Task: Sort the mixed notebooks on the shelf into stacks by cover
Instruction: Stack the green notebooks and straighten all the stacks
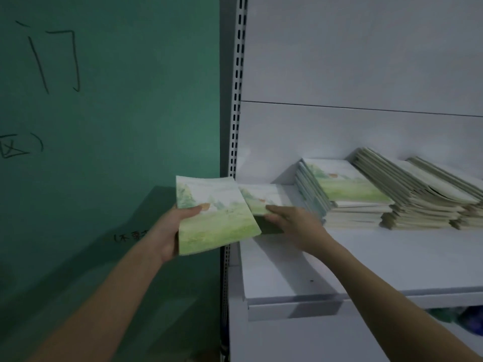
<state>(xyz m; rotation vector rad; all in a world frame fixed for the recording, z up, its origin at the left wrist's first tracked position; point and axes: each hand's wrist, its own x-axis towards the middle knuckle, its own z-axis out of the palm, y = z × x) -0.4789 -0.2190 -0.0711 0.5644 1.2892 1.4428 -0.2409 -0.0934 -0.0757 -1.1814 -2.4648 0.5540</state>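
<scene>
Head view: left hand [167, 232] fingers clasp one notebook [215, 218]; right hand [292, 222] grips another (meadow covers) on shelf [366, 259].

Looks like a shop or stockroom: white metal retail shelf [366, 270] on a slotted upright [236, 100], stacks of identical notebooks [366, 199], green board wall [117, 113] with handwritten marker characters.
</scene>
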